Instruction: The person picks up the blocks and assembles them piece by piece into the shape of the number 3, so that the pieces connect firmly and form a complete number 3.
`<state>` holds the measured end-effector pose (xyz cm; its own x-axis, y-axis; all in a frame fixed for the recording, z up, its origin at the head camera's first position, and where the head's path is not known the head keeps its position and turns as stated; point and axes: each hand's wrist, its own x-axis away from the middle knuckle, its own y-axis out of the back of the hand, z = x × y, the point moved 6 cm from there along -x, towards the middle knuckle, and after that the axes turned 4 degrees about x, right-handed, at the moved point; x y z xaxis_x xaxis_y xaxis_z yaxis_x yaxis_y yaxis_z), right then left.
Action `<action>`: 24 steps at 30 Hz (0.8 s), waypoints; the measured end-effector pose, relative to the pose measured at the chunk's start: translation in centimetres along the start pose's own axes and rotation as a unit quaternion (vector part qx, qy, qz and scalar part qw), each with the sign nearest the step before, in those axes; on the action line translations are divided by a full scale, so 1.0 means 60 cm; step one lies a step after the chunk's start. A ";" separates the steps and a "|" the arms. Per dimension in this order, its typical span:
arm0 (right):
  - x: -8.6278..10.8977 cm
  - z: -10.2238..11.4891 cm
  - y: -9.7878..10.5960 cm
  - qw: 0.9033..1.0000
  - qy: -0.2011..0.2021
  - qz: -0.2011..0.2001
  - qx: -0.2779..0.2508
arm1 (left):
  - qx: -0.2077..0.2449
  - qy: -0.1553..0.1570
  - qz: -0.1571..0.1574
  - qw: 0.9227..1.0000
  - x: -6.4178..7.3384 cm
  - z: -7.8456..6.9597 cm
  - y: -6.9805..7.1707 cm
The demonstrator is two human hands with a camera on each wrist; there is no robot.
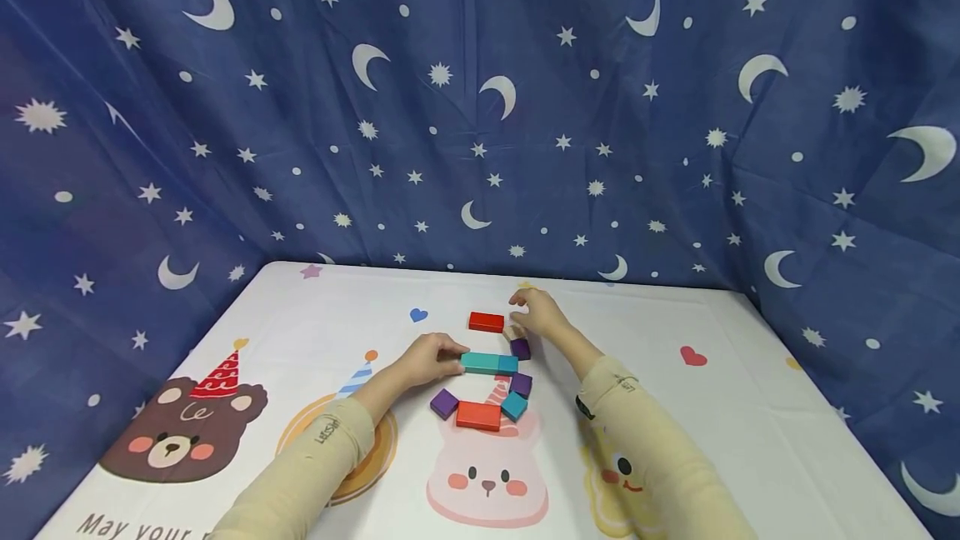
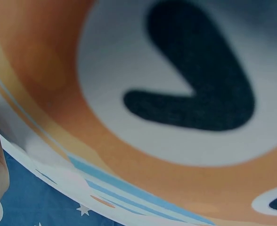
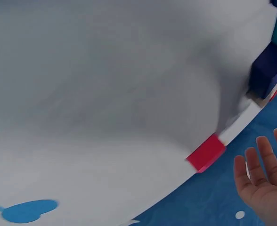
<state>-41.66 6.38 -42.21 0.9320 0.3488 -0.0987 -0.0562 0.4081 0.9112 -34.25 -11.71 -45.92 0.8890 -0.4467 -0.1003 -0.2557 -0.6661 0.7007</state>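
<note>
Toy blocks lie on the white printed cloth in a shape like a 3. My left hand point(image 1: 426, 359) pinches the left end of a long teal block point(image 1: 478, 362) between thumb and fingers. That block meets a small blue block point(image 1: 507, 365) at its right end. My right hand point(image 1: 542, 313), fingers spread and loosely bent, is over a bare-wood block point(image 1: 513, 332) and holds nothing. Left of it lies a red block point(image 1: 486, 322); below it, a purple block point(image 1: 520, 349). In the right wrist view the right hand point(image 3: 270, 181) shows its palm beside the red block point(image 3: 207, 153).
Nearer me, the curve continues with a purple block point(image 1: 521, 385), a blue block point(image 1: 513, 406), a long red block point(image 1: 478, 416) and another purple block point(image 1: 444, 403). The cloth point(image 1: 637, 340) bears printed animals. A blue starry curtain point(image 1: 480, 148) hangs behind the table.
</note>
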 end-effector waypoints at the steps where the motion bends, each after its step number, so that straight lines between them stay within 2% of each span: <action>1: 0.002 -0.004 0.002 1.000 0.003 0.000 0.003 | 0.001 0.000 0.000 1.000 0.000 0.000 0.000; 12: 0.021 -0.047 0.021 0.999 0.026 -0.023 0.022 | -0.001 -0.009 -0.002 1.000 0.000 0.000 -0.002; 19: 0.027 -0.062 0.028 0.998 0.043 -0.030 0.021 | 0.001 0.001 0.001 1.000 0.002 -0.003 0.003; 24: 0.035 -0.082 0.027 0.999 0.017 -0.022 0.026 | 0.005 -0.001 0.007 1.000 0.002 -0.007 0.002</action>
<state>-41.53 11.91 -42.91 0.9202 0.3604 -0.1530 0.0049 0.3801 0.9249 -34.02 -11.60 -45.57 0.8846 -0.4572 -0.0918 -0.2720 -0.6658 0.6948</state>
